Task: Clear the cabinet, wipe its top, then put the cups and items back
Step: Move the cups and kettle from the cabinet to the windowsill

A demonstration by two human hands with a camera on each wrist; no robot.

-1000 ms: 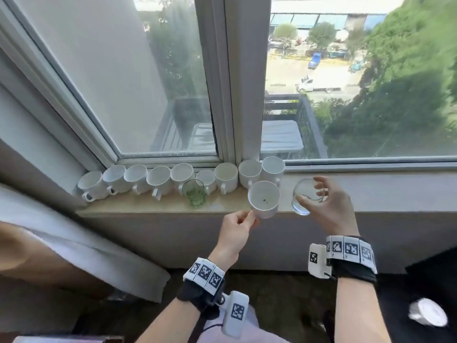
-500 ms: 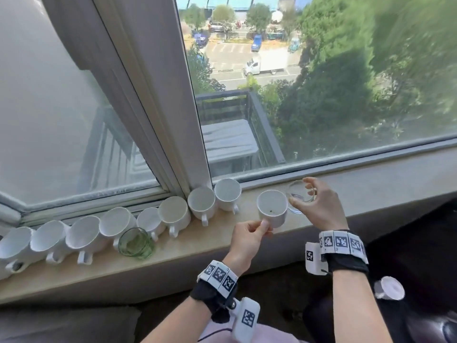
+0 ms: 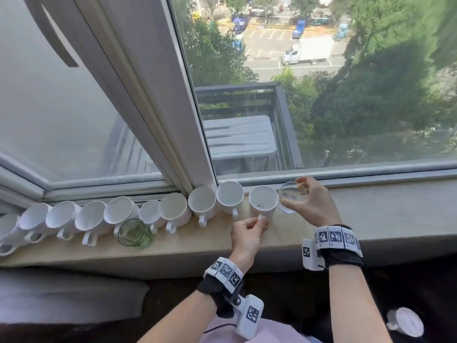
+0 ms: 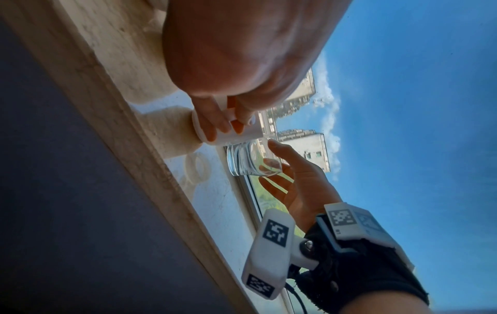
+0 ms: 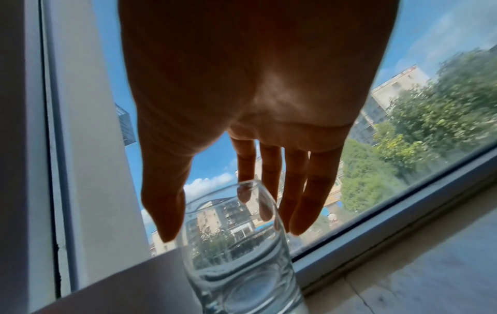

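Along the sill point(image 3: 385, 214) below the window point(image 3: 321, 95), a row of white cups point(image 3: 118, 214) is lining the back edge from the left end to the middle, with a green glass point(image 3: 134, 233) sitting in front of it. At the row's right end, the left hand point(image 3: 247, 233) is pinching the handle of a cup point(image 3: 263, 203) standing on the sill. Just beside that cup on its right, the right hand point(image 3: 312, 203) is holding a clear glass point(image 3: 291, 196), thumb and fingers lying nearly straight against its sides.
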